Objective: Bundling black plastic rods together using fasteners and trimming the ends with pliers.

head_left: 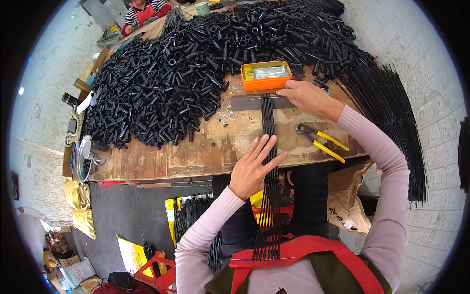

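A row of thin black rods (pixel 268 120) lies side by side, running from the tabletop over its front edge to my lap. My left hand (pixel 252 169) rests on the rods near that edge, fingers spread. At the far end, my right hand (pixel 307 98) is closed, pinching a thin metal pin (pixel 267 97) that lies across the rods. Under that end is a flat dark grey strip (pixel 240 103). Just beyond stands an orange box (pixel 267 85) with several metal pins in it. Cutting pliers (pixel 328 144) with yellow handles lie right of the rods.
A large heap of black tubular parts (pixel 161 93) covers the table's back and left. Long black rods (pixel 391 117) hang over the right end. A clear container (pixel 85 157) stands at the left edge. Another person (pixel 144 12) in a red apron is at the far end.
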Tool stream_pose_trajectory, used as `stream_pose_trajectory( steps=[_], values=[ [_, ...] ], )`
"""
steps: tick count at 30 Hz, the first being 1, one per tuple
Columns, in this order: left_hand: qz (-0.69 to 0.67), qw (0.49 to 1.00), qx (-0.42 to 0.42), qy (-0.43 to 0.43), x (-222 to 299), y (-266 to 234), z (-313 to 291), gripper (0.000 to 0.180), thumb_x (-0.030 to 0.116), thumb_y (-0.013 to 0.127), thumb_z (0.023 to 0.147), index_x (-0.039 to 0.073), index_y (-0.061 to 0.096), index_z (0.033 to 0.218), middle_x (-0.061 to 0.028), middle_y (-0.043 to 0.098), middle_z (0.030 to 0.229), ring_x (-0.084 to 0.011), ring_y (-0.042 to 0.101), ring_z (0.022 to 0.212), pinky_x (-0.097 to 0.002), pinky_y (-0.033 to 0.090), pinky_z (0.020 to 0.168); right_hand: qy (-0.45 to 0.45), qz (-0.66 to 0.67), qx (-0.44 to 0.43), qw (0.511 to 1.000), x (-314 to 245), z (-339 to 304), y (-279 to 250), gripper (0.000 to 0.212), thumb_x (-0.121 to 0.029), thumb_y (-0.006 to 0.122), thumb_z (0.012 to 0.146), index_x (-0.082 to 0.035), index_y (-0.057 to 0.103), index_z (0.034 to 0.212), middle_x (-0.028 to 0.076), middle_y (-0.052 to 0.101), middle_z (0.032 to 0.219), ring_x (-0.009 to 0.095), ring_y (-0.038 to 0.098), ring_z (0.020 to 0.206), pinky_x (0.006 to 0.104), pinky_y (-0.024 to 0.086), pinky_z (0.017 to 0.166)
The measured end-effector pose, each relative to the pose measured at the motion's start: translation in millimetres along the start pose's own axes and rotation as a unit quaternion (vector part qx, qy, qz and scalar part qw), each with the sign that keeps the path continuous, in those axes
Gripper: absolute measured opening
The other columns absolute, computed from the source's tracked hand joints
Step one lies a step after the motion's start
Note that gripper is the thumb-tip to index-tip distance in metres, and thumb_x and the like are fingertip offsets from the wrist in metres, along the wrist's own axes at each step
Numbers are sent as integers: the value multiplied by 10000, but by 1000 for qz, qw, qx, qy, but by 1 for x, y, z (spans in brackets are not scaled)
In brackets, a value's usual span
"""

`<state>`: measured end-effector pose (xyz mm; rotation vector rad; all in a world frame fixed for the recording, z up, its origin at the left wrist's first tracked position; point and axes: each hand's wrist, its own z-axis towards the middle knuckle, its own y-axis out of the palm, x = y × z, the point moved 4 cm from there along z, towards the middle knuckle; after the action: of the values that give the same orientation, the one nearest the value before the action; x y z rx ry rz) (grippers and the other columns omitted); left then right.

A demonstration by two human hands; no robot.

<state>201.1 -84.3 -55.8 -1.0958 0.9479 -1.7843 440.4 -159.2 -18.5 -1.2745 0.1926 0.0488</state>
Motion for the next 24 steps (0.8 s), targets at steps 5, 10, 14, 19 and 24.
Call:
stream_pose_trajectory(
  steps=[5,10,14,19,24],
  values=[
    [6,1000,-1,-3,0,1,0,841,-68,570,621,235,499,1402,-155,338,1532,-326,312,1425,-464,259,1167,4,-4,11,1000,0,-2,-1,327,5,584,801,-10,659,1119,143,563,866,322,601,822,420,498,726],
    [9,1000,1,-1,0,0,0,841,-72,570,619,231,502,1400,-155,340,1531,-326,313,1425,-464,262,1165,15,-2,-1,1000,-2,0,-2,319,8,566,797,2,669,1100,148,573,869,333,605,835,431,503,740],
    [9,1000,2,-2,0,0,0,845,-75,569,616,231,501,1401,-155,340,1531,-325,312,1426,-462,266,1164,-9,-5,11,1000,-3,6,3,315,12,567,797,-12,676,1093,148,577,855,333,609,829,429,509,739],
    [8,1000,3,0,1,-1,1,847,-76,567,614,230,501,1401,-159,341,1530,-326,316,1425,-461,271,1162,-37,33,18,999,11,16,5,255,-13,600,835,-18,670,1081,145,618,892,322,625,836,392,511,742],
    [-5,1000,4,-3,1,-1,0,864,-74,592,594,223,499,1400,-169,339,1528,-328,322,1421,-461,284,1156,25,129,-16,991,15,34,5,116,-50,625,856,0,681,944,156,678,902,320,652,853,374,518,787]
  ],
)
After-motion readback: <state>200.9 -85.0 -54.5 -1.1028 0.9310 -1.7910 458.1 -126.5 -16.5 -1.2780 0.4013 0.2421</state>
